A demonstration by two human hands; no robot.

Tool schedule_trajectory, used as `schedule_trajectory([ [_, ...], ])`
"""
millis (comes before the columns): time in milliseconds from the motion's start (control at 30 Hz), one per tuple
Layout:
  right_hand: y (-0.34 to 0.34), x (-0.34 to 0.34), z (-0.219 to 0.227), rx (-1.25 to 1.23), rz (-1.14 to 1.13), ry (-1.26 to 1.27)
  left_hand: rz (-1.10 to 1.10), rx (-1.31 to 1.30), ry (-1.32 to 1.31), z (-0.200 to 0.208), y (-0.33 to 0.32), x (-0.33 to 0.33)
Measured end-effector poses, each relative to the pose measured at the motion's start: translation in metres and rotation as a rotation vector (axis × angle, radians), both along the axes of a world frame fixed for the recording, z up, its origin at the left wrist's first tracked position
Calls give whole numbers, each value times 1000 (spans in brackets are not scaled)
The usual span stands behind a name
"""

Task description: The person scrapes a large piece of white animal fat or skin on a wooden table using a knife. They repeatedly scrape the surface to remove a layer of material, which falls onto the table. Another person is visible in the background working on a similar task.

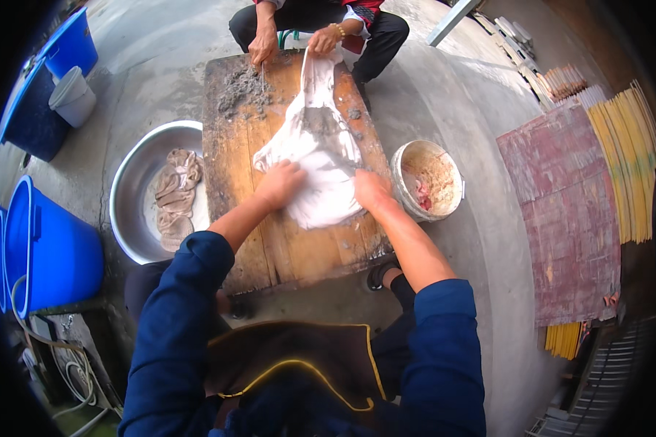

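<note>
A broad, white, wet sheet that looks like tripe (321, 189) lies spread on a wooden board (233, 175), with grey matter smeared over its upper middle. My left hand (283, 182) is closed at its left edge, slightly blurred. At the right edge my right hand (372, 189) is closed on it too, fingertips partly hidden. Across the board, another person's hand (323, 39) with a beaded bracelet pulls up the far, narrow end. That person's other hand (263, 48) holds a thin tool, pointing down, beside a heap of grey scrapings (244, 91).
Left of the board, a metal basin (127, 211) holds brownish, textured pieces (176, 197). A white bucket (455, 193) with pale and reddish scraps stands at the right. Blue tubs (65, 247) line the far left; stacked reddish boards (561, 211) lie far right.
</note>
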State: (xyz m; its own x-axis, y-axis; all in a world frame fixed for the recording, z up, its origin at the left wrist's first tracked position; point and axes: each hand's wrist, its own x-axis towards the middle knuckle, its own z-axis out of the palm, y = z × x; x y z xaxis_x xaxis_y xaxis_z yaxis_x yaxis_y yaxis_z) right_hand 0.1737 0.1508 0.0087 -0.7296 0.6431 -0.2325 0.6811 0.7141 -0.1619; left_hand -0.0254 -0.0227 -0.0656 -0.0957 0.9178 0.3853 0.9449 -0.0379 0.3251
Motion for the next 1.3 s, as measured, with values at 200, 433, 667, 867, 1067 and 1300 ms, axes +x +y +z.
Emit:
schedule_trajectory([
  [200, -4, 1, 18, -4, -24, -53, 69, -17, 20, 6, -6, 11],
  [433, -19, 30, 4, 6, -32, 7, 54, 66, -41, 6, -5, 14],
  [667, -28, 30, 15, -27, -32, -88, 68, 46, -22, 0, -1, 14],
  [867, 0, 42, 31, -37, -63, -107, 69, 36, 4, -3, -3, 11],
  [1067, -15, 35, 12, -16, -30, -53, 48, 23, -38, 4, -2, 15],
  [1300, -2, 75, 45, -58, -23, -1, 116, -36, 59, 8, 12, 28],
])
